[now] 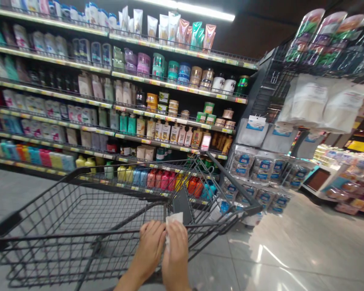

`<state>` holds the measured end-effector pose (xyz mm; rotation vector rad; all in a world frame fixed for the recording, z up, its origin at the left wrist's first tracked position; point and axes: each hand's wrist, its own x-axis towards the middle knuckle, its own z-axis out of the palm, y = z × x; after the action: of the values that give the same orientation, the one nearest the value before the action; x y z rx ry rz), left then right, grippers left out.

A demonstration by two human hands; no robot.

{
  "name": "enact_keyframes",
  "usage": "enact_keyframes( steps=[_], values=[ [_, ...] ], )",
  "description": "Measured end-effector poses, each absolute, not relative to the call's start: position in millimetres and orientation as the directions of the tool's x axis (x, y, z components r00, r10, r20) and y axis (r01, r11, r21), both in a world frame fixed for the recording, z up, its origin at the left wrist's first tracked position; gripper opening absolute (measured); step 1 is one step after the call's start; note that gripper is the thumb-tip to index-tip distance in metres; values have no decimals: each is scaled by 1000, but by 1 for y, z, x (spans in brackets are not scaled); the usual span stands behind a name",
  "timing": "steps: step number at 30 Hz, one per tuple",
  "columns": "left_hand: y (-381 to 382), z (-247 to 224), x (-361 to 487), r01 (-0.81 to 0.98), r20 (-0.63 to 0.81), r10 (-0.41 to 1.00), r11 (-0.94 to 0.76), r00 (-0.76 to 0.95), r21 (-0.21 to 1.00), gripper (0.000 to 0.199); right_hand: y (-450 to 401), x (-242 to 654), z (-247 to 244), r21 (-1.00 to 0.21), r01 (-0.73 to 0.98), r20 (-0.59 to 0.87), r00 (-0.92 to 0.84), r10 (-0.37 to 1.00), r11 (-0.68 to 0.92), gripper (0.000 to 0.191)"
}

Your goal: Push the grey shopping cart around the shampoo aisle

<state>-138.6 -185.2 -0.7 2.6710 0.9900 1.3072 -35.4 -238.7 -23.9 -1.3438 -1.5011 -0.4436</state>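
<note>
A dark wire shopping cart (121,233) stands side-on before me, with bare wire mesh showing inside its basket. My left hand (150,247) is closed, its fingers curled over the near top rail of the cart. Right beside it, my right hand (176,254) is closed on a white tissue (175,218) at the same rail. The tissue sticks up above the fingers, and part of it shows between the two hands. The palms and thumbs are mostly hidden.
Behind the cart, a long shelf unit (170,83) carries rows of bottles, tubs and tubes. At its right end, a rack (261,87) holds hanging packs and white mitts (309,101). Shiny tiled floor (279,246) extends to the right, toward another display (352,178).
</note>
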Motion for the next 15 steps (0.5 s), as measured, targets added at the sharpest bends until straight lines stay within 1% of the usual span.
enact_keyframes(
  steps=[1, 4, 6, 8, 9, 11, 15],
  values=[
    [-186, -1, -140, 534, 713, 531, -805, 457, 258, 30, -239, -35, -21, -332, 894, 846, 141, 514, 302, 45],
    [-185, -5, -143, 542, 738, 494, -814, 460, 208, 26, -244, -23, -14, -246, 918, 842, 44, 537, 310, 42],
    [-183, -7, -144, 554, 756, 473, -814, 452, 177, 25, -248, -8, -11, -238, 929, 836, 47, 547, 283, 41],
    [-181, -10, -143, 564, 773, 453, -812, 445, 151, 24, -254, 8, -11, -232, 944, 837, 71, 542, 235, 40],
    [-180, -11, -143, 568, 781, 442, -811, 441, 138, 23, -258, 17, -11, -210, 954, 841, 66, 537, 213, 40],
    [-179, -12, -141, 581, 801, 421, -806, 425, 115, 22, -264, 36, -13, -144, 976, 848, 36, 529, 166, 38],
    [-178, -12, -140, 601, 815, 409, -793, 409, 97, 23, -277, 72, -17, -41, 999, 844, 27, 536, 15, 33]
  ],
)
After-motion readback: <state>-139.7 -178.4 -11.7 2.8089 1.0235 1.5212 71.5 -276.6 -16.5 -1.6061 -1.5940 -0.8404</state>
